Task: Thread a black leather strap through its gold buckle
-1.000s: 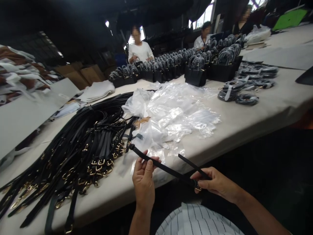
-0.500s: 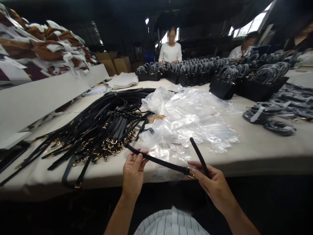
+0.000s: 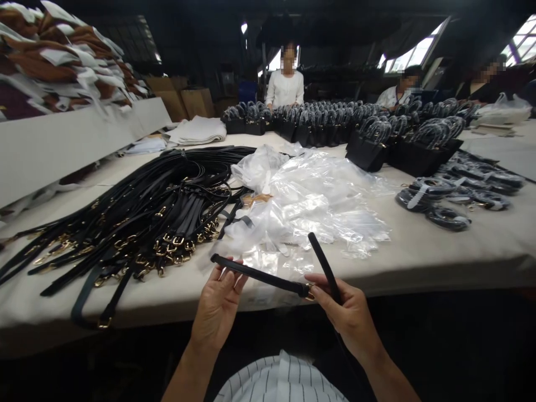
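Black strap [image 3: 259, 275] held above the near edge of the table [image 3: 444, 251]. The left hand [image 3: 218, 307] pinches its leftmost part between thumb and fingers; the right hand [image 3: 347, 312] is clamped on it beside a gold buckle [image 3: 310, 292]. Beyond lie clear bags [image 3: 322, 190]; leftward, piled straps [image 3: 167, 195].

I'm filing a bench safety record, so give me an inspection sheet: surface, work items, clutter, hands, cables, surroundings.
Surface: table with pale covering
Work items: black strap with gold buckle
Clutter: heaped black straps, left of clear plastic bags; wrapped coils farther right
Left hand: touches the held strap; grip unclear
Right hand: grips the strap near its buckle
Cables: nothing seen
Surroundings: rows of black handbags, co-workers behind, cardboard boxes
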Demonstrator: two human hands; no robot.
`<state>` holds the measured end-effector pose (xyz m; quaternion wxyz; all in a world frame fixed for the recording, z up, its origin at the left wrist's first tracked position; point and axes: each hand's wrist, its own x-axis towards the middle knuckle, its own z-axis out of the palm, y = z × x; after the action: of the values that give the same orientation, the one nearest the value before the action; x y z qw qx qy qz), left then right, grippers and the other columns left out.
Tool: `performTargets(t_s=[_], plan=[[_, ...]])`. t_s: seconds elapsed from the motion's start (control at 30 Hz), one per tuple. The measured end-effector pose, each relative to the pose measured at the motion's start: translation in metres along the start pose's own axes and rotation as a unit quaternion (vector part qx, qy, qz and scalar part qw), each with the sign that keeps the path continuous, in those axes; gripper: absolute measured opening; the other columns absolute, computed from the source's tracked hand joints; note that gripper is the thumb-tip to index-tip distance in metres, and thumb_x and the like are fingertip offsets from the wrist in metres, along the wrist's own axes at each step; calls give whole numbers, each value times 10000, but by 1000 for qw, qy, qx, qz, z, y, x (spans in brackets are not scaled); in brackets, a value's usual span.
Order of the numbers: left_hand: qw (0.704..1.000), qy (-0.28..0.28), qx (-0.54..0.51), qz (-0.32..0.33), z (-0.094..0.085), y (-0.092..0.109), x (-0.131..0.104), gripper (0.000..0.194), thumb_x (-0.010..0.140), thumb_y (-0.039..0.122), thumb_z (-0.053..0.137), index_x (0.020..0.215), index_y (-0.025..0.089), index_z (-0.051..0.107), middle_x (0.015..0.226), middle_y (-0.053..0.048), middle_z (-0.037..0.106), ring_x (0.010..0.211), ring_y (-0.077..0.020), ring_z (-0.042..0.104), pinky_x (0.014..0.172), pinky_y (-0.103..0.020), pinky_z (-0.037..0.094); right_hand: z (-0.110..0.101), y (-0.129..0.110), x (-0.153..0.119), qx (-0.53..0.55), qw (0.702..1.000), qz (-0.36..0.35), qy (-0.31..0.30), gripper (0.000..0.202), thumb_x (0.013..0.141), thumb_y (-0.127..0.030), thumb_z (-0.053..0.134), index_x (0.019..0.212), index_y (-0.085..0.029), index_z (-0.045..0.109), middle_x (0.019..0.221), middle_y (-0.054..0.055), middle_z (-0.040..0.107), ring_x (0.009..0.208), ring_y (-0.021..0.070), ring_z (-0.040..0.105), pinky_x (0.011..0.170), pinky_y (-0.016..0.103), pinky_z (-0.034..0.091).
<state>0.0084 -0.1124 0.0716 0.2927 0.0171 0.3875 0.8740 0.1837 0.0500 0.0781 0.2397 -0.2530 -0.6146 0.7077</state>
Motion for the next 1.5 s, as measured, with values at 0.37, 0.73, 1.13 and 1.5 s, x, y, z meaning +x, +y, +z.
performTargets(t_s=[0.37, 0.73, 1.13, 1.5], plan=[[945, -208, 251, 41, 48, -29, -42, 556, 707, 144, 778, 1204, 272, 564, 1106, -50, 668, 1093, -206, 616, 995, -322, 476, 25, -8, -7, 19, 998, -38, -40, 327, 822, -346, 694, 1128, -231, 694, 944, 65, 711, 845, 217, 660, 771, 327, 553], [945, -193, 261, 41, 39, -28, -39, 467, 707, 150, 769, 1144, 234, 625, 941, -40, 748, 926, -200, 691, 899, -331, 531, 28, -7, -8, 55, 996, -20, -70, 554, 820, -334, 701, 1335, -266, 508, 760, -1, 630, 737, 164, 625, 721, 290, 529], [960, -155, 233, 4, 35, -33, -39, 325, 653, 170, 813, 960, 180, 707, 901, -50, 761, 853, -203, 706, 820, -329, 579, 24, -1, -7, 58, 994, -16, -88, 540, 833, -281, 694, 1340, -265, 510, 730, -22, 611, 710, 137, 588, 794, 321, 513], [957, -194, 213, -46, 25, -26, -33, 351, 665, 157, 811, 994, 176, 690, 948, -56, 761, 816, -180, 711, 753, -271, 584, 25, 0, -6, 118, 986, 4, -119, 509, 843, -254, 688, 1322, -236, 517, 722, -19, 660, 701, 142, 657, 722, 275, 511]])
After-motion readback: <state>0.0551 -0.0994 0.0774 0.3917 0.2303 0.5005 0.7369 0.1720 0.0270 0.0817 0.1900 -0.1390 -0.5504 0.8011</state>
